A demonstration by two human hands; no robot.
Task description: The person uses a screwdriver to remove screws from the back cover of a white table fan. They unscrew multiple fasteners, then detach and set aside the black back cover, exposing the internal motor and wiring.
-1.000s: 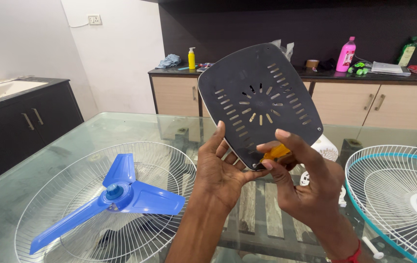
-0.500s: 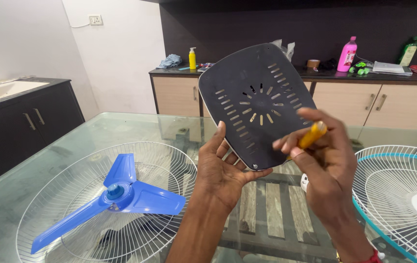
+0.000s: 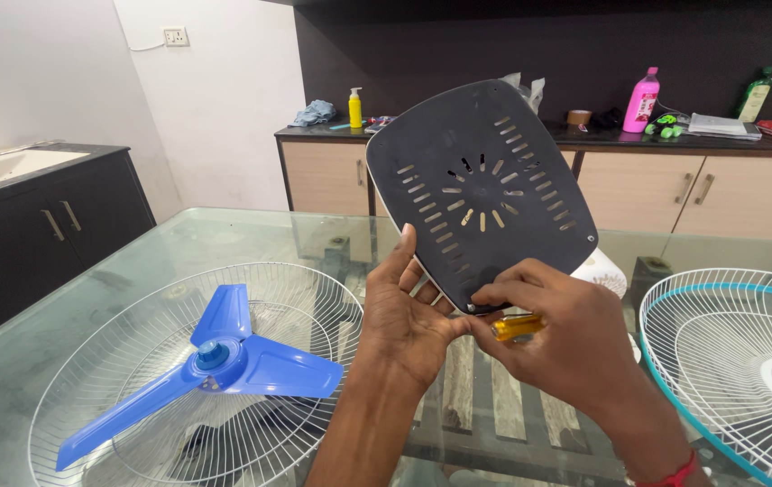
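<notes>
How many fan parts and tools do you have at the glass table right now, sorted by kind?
Wire fan guards: 2, one under the blade, one at the right edge
Blue fan blade: 1
Dark slotted base plate, held by the left hand: 1
Yellow-handled screwdriver, in the right hand: 1
Total: 5

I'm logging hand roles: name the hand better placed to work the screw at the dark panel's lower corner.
Right. The right hand holds the yellow-handled screwdriver close by the lower corner of the dark slotted panel, while the left hand is busy supporting that panel's edge.
</notes>
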